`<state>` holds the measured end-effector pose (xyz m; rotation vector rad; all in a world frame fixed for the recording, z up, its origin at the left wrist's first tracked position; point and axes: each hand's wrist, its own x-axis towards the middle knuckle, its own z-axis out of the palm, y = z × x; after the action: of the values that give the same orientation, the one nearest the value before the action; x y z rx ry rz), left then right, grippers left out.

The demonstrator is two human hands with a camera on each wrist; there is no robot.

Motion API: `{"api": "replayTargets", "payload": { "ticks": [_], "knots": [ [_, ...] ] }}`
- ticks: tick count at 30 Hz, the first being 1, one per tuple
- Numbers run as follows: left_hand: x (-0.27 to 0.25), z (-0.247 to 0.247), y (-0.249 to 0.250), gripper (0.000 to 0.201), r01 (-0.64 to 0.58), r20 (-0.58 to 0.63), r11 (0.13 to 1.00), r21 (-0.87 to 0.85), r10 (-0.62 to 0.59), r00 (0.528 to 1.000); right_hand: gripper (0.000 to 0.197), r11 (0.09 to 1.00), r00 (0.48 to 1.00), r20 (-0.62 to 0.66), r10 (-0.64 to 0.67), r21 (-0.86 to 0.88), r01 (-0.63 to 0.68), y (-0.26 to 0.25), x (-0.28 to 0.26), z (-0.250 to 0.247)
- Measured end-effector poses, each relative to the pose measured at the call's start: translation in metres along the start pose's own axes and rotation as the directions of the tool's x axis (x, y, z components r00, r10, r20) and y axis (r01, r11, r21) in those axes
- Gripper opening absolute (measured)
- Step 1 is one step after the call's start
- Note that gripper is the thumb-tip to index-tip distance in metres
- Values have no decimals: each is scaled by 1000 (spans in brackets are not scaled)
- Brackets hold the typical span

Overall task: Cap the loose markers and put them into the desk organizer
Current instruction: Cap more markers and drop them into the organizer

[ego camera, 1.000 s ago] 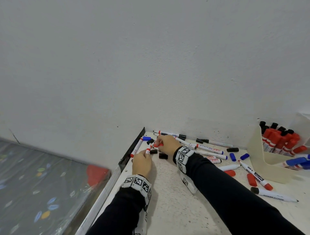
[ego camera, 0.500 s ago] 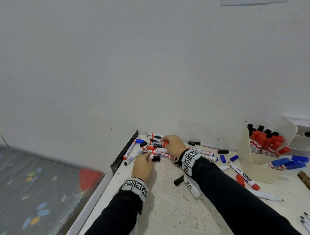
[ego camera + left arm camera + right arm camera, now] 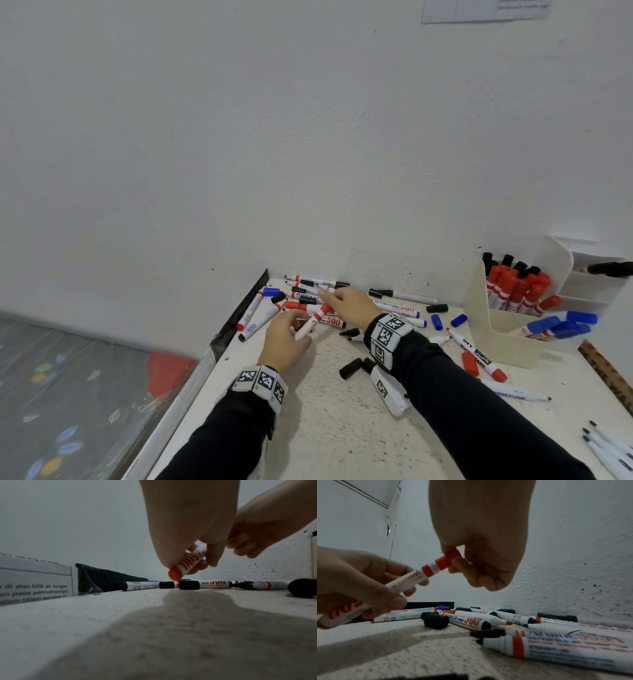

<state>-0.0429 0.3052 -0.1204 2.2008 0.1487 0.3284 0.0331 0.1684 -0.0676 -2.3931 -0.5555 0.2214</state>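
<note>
A white marker with red print (image 3: pixel 313 322) (image 3: pixel 189 562) (image 3: pixel 406 580) is held just above the table near its back left corner. My left hand (image 3: pixel 286 337) (image 3: pixel 359 577) grips its barrel. My right hand (image 3: pixel 349 305) (image 3: pixel 479 555) pinches the red cap (image 3: pixel 448 561) (image 3: pixel 325 309) that sits on the marker's tip. Below them lies a pile of loose markers (image 3: pixel 308 298) (image 3: pixel 471 619) and black caps (image 3: pixel 435 620). The cream desk organizer (image 3: pixel 496 329) stands at the right, with red and black capped markers (image 3: pixel 513 284) upright in it and blue ones (image 3: pixel 561 325) lying in its front tray.
More markers (image 3: pixel 476 354), red (image 3: pixel 470 364), blue (image 3: pixel 436 322) and black caps (image 3: pixel 351 368) are strewn between my hands and the organizer. Several uncapped markers (image 3: pixel 609 448) lie at the right front. A ruler (image 3: pixel 606 373) lies at the right edge. The wall runs behind; the table's left edge (image 3: pixel 205 363) drops off.
The marker has come up off the pile between both hands, and the red cap in my right hand now sits on its tip. The head view has tilted up and shifted.
</note>
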Motion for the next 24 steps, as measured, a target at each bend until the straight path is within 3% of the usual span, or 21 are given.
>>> {"api": "replayTargets", "payload": {
  "ticks": [5,13,21,24],
  "knots": [
    [-3,-1,9,18,-35,-56,992,-120,29,998,58,998,998,-44,52,18,-52,2,-15,-9],
    [-4,-5,34,28,-105,9,994,-42,105,994,50,989,988,-123,89,130,-73,5,-31,-24],
    [-10,8,75,30,-141,245,982,125,107,964,43,938,964,-204,169,334,-94,14,-44,-41],
    [-17,13,92,35,-24,363,1000,19,15,932,42,924,965,-216,152,378,-60,15,-49,-44]
  ]
}}
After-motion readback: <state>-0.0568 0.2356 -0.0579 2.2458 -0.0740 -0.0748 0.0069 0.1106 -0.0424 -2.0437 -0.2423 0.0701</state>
